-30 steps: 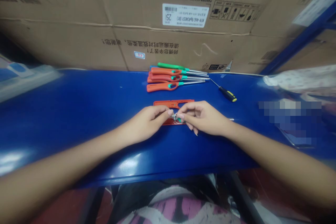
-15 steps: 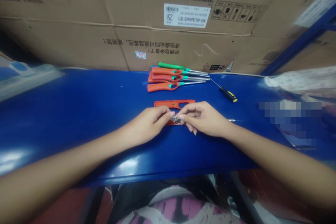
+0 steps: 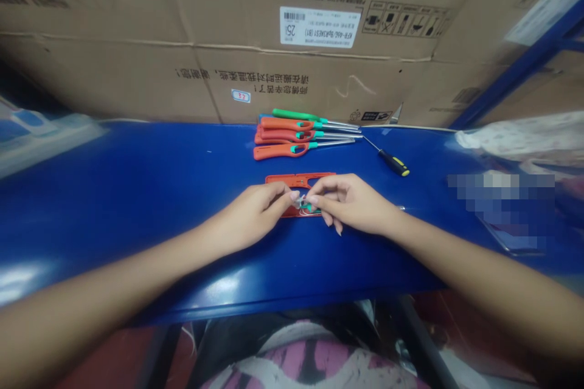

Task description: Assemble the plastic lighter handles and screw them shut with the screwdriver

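Over an opened orange stick lighter, my left hand (image 3: 258, 213) pinches a small pale part with thin wires (image 3: 300, 201) between thumb and forefinger. My right hand (image 3: 356, 205) meets it from the other side, thumb and forefinger closed at the same wired part. Just behind the fingers lies one orange handle half (image 3: 283, 180), its inner side up. The other handle half (image 3: 291, 213) is beneath my hands and mostly covered, with a bit of teal plastic (image 3: 314, 209) showing. A metal tube end (image 3: 401, 208) sticks out past my right wrist.
Several stick lighters, with an orange one (image 3: 276, 152) in front and a green one (image 3: 296, 115) at the back, lie farther off. A black and yellow screwdriver (image 3: 393, 163) rests right of them. A large cardboard box (image 3: 246, 18) walls the back of the blue table (image 3: 182, 176).
Both hands stay at the small wired part with only slight finger movement. The teal plastic and wires under them show a little more. The whole view has shifted slightly.
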`<state>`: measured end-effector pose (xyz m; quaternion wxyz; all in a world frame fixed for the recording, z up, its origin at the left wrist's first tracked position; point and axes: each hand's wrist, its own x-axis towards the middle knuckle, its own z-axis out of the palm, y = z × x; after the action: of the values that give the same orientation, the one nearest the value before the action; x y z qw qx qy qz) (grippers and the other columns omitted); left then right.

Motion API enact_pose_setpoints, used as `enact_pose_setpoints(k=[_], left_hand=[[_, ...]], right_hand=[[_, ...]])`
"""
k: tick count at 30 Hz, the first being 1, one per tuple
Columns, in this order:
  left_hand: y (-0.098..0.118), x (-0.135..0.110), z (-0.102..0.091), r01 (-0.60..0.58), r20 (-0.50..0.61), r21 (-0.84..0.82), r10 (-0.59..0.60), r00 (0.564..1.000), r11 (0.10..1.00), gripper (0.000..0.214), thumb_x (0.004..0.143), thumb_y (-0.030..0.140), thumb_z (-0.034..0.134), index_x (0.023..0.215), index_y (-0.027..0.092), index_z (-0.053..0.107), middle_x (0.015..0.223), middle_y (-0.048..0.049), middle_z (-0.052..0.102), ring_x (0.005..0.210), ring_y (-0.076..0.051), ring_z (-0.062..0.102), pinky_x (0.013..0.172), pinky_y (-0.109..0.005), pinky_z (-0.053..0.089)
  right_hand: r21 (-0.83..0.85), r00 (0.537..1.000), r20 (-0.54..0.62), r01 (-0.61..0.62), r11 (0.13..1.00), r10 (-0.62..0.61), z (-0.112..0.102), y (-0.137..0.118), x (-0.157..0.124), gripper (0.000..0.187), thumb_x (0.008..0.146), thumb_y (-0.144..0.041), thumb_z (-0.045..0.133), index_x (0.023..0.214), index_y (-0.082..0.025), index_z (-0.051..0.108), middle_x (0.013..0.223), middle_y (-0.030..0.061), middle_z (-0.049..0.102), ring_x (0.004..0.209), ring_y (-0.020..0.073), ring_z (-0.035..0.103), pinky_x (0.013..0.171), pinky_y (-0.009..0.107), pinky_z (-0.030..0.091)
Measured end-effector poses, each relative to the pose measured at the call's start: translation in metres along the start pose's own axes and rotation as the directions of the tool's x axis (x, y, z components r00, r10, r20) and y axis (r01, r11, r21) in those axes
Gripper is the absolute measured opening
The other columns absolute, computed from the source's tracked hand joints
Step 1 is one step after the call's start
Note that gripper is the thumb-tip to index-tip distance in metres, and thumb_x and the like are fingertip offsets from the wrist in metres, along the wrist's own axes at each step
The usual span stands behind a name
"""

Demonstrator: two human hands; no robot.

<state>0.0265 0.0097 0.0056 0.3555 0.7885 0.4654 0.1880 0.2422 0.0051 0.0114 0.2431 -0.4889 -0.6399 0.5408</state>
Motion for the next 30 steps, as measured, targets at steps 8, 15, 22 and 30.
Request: enact_pose_setpoints(k=[8, 15, 22, 30], left_hand=[[-0.001, 0.000, 0.002, -0.013, 0.001, -0.033, 0.013, 1.000, 0.999, 0.041, 0.100, 0.051, 0.042, 0.077, 0.019, 0.054, 0.073, 0.0015, 0.058, 0.069, -0.016, 0.052, 0.065, -0.028, 0.036], [-0.002, -0.002, 0.009, 0.000, -0.023, -0.054, -0.002, 1.000, 0.999, 0.039, 0.099, 0.049, 0.042, 0.078, 0.019, 0.055, 0.073, 0.0012, 0.059, 0.069, -0.016, 0.054, 0.066, -0.029, 0.037], [0.000, -0.002, 0.011, -0.012, -0.029, -0.052, 0.010, 1.000, 0.999, 0.037, 0.099, 0.046, 0.042, 0.080, 0.018, 0.057, 0.074, 0.0004, 0.061, 0.069, -0.016, 0.055, 0.065, -0.029, 0.038], [0.002, -0.002, 0.008, -0.018, -0.053, -0.047, 0.016, 0.998, 0.999, 0.041, 0.100, 0.051, 0.042, 0.077, 0.018, 0.055, 0.071, 0.0012, 0.060, 0.066, -0.015, 0.054, 0.063, -0.028, 0.038]], right_hand=[[-0.002, 0.999, -0.054, 0.003, 1.000, -0.003, 0.003, -0.005, -0.004, 0.011, 0.089, -0.024, 0.064, 0.086, -0.014, 0.065, 0.051, -0.0073, 0.053, 0.036, 0.0048, 0.046, 0.033, 0.015, 0.040], [-0.012, 0.998, -0.069, -0.016, 1.000, 0.016, 0.007, -0.002, -0.003, 0.014, 0.091, -0.027, 0.063, 0.085, -0.014, 0.065, 0.052, -0.0063, 0.055, 0.036, 0.0042, 0.045, 0.034, 0.014, 0.036], [-0.015, 0.998, -0.068, -0.014, 1.000, 0.013, 0.006, -0.004, -0.004, 0.014, 0.089, -0.024, 0.064, 0.080, -0.014, 0.063, 0.050, -0.0059, 0.056, 0.037, 0.0034, 0.045, 0.037, 0.014, 0.035], [0.004, 0.997, -0.059, -0.049, 0.999, 0.049, 0.003, -0.004, -0.003, 0.020, 0.085, -0.032, 0.071, 0.081, -0.014, 0.065, 0.049, -0.0046, 0.057, 0.038, 0.0062, 0.050, 0.036, 0.016, 0.042]])
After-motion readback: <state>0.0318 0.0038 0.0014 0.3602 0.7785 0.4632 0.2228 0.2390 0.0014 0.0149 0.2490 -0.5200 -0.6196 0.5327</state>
